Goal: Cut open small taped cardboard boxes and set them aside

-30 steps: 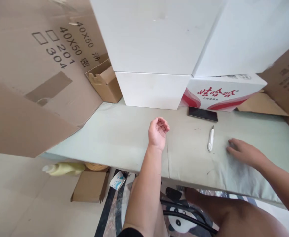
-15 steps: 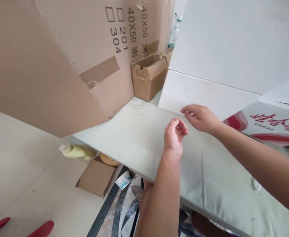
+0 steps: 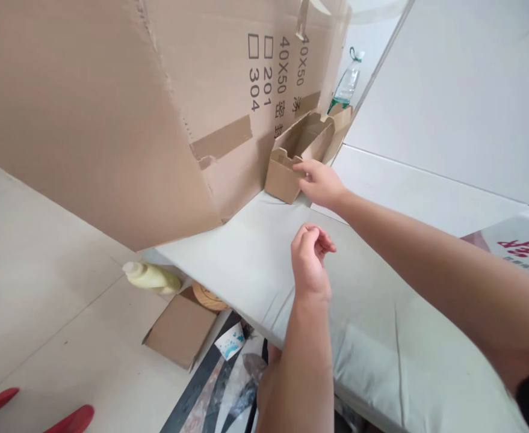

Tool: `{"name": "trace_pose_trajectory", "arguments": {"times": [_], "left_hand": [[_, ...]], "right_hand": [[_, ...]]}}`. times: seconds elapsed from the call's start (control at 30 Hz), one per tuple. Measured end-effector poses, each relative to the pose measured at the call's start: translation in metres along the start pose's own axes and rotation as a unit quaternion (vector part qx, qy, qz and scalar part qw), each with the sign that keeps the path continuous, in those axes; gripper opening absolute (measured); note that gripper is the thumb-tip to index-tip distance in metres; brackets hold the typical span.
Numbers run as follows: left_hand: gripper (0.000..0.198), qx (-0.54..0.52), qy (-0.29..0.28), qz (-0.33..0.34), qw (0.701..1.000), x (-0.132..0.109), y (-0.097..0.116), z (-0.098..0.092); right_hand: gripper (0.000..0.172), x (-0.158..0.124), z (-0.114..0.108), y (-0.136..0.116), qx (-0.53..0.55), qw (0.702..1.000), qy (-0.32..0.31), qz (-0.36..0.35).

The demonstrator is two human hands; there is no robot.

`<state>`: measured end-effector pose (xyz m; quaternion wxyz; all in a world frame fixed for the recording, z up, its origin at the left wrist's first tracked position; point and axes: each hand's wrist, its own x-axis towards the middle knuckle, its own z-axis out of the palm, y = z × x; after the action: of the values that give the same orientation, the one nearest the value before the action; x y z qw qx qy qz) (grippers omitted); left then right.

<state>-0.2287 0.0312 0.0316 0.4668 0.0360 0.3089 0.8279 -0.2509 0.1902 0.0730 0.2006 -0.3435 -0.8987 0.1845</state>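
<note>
Head camera, and the view has swung left again: the phone and the white cutter seen a second ago are out of shot now. The right hand (image 3: 321, 183) has travelled. Half a second back it hovered over the cloth in front of the white boxes (image 3: 449, 96); now it is stretched forward with its fingertips on the near wall of the small open cardboard box (image 3: 286, 171). Fingers lie against the card, the thumb is hidden, so I cannot tell whether that grip has actually closed on the wall.

The small box stands at the back of the tabletop (image 3: 246, 264), tucked against the big printed carton (image 3: 133, 120), with a water bottle (image 3: 348, 81) just behind it. It sits where it sat before.

The left hand (image 3: 309, 264) has barely changed: raised over the pale cloth, fingers loosely curled toward the palm, grip half open and empty, well short of the box.

At the right edge, a corner of the red-and-white carton (image 3: 523, 252). Down on the floor, a yellowish bottle (image 3: 153, 276) lies on its side beside a flat cardboard piece (image 3: 180, 328).
</note>
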Motion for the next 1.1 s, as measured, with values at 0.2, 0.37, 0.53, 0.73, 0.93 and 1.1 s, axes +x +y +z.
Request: {"name": "trace_pose_trajectory", "arguments": {"times": [0.2,0.37,0.53,0.73,0.93,1.1], "left_hand": [[0.019,0.093,0.032,0.197,0.975,-0.023,0.031,-0.007],[0.020,0.127,0.060,0.263,0.955,-0.026,0.025,-0.003],[0.016,0.276,-0.036,0.174,0.945,-0.024,-0.011,0.016],[0.039,0.381,-0.224,0.114,0.890,-0.029,-0.067,0.047],[0.031,0.388,-0.273,0.088,0.876,-0.028,-0.100,0.056],[0.041,0.332,-0.287,0.121,0.890,-0.029,-0.118,0.056]], "right_hand": [[0.023,-0.146,-0.044,0.031,0.055,0.989,0.116,-0.078],[0.019,-0.270,-0.099,0.046,-0.052,0.974,0.190,-0.109],[0.024,-0.364,-0.139,0.047,-0.132,0.964,0.212,-0.095],[0.030,-0.383,-0.156,0.040,-0.078,0.958,0.142,-0.236],[0.027,-0.406,-0.152,0.053,-0.043,0.968,0.180,-0.168],[0.027,-0.430,-0.149,0.082,-0.088,0.970,0.225,-0.037]]}}
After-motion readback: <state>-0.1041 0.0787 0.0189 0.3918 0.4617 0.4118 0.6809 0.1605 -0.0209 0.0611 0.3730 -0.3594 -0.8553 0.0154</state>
